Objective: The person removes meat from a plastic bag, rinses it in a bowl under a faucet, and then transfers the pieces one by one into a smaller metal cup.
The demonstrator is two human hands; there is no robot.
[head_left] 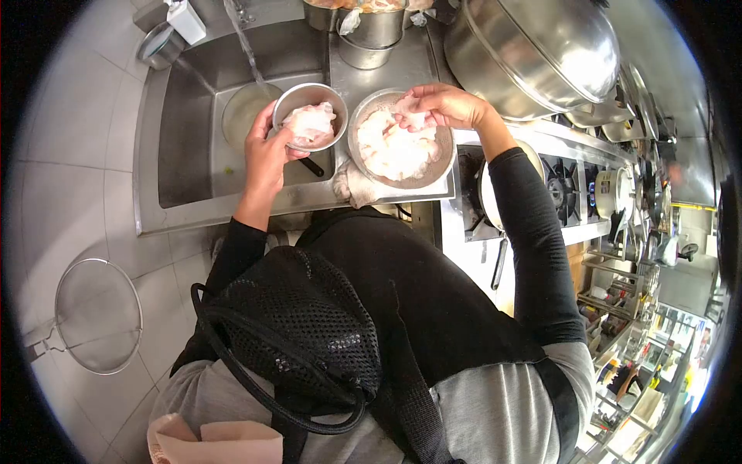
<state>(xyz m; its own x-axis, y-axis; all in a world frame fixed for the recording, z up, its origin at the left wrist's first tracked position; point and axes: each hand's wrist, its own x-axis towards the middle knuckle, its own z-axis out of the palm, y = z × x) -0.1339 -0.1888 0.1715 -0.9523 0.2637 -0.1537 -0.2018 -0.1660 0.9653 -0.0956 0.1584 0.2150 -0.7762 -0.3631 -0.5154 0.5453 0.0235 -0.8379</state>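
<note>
My left hand (267, 155) grips a small metal bowl (342, 116) by its side, fingers closed on the rim, above the right part of the sink. Pale pieces of raw meat (311, 125) lie in this bowl. My right hand (452, 107) pinches a piece of raw meat (412, 114) over a larger metal bowl (444, 158). That larger bowl stands on the steel counter beside the sink and holds many more pale pieces (394, 155). The exact kind of meat cannot be made out.
Water (246, 46) runs into a round vessel in the sink (185, 131). A cloth (354, 185) hangs at the counter edge. A large steel pot (533, 54) stands behind my right hand. Stove burners (560, 185) and a pan handle (500, 263) are to the right. A strainer (99, 317) hangs at left.
</note>
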